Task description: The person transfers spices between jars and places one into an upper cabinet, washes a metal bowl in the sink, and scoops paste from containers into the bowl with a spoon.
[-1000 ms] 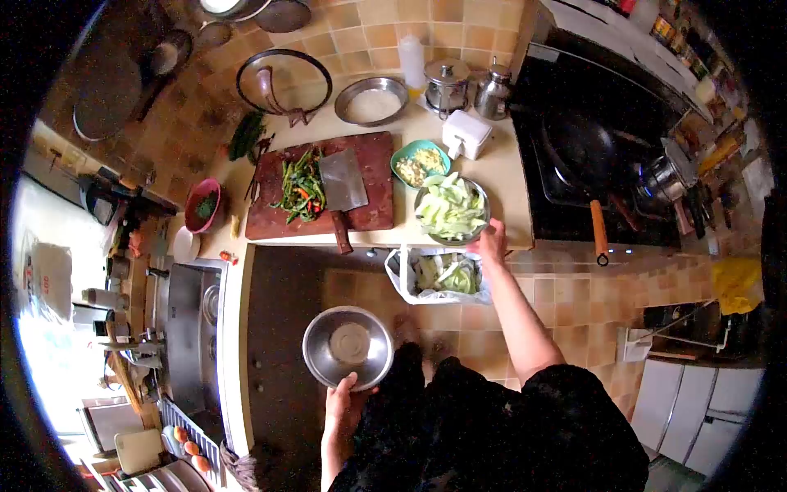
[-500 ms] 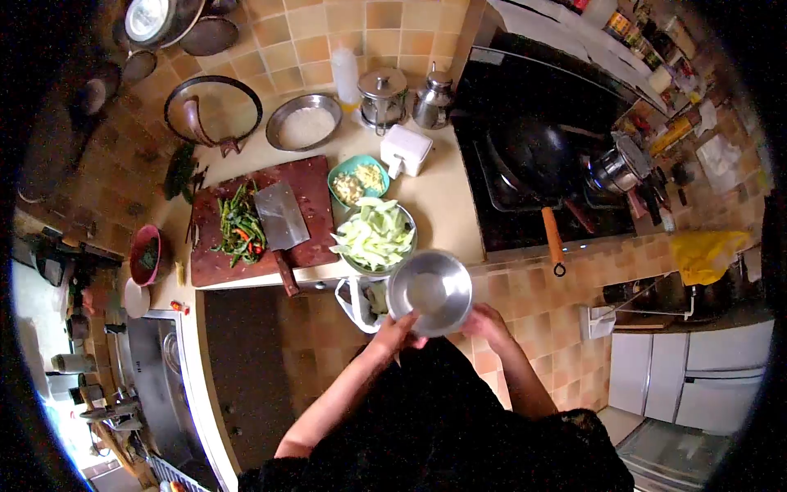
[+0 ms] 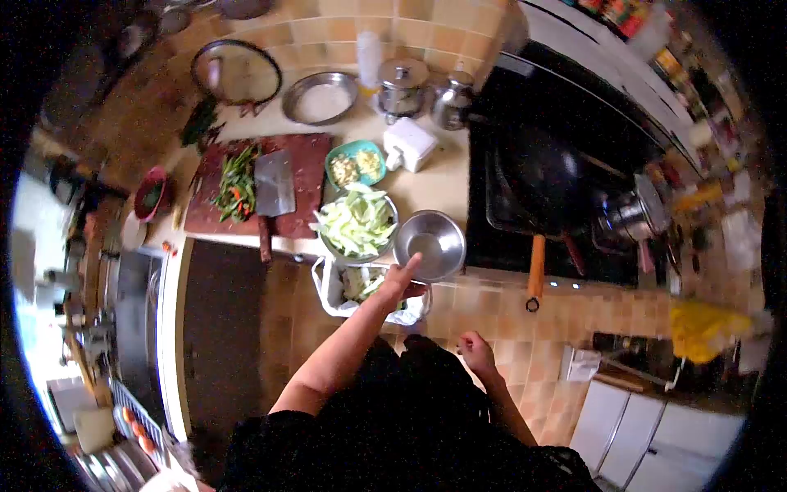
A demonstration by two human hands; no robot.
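Observation:
An empty-looking steel bowl (image 3: 431, 243) is gripped at its near rim by my left hand (image 3: 402, 280), over the counter's front edge. My right hand (image 3: 476, 353) hangs apart from the bowl, low on the right, with its fingers curled and nothing visible in them. Left of the steel bowl, pale green sliced vegetables (image 3: 357, 221) fill another bowl. Below them a white bag (image 3: 331, 297) holds scraps. Farther left, a cleaver (image 3: 275, 184) lies beside green and red peppers (image 3: 237, 187) on the cutting board (image 3: 310, 164).
A teal dish (image 3: 356, 165) of chopped bits, a white container (image 3: 411, 143), a metal plate (image 3: 320, 97) and metal pots stand farther back. On the right, a wok (image 3: 541, 176) with a wooden handle sits on the stove. The sink (image 3: 134, 328) is at the left.
The steel bowl has moved up onto the counter's edge with my left hand. My right hand has come away from it and dropped lower. The view has shifted, showing more of the white bag.

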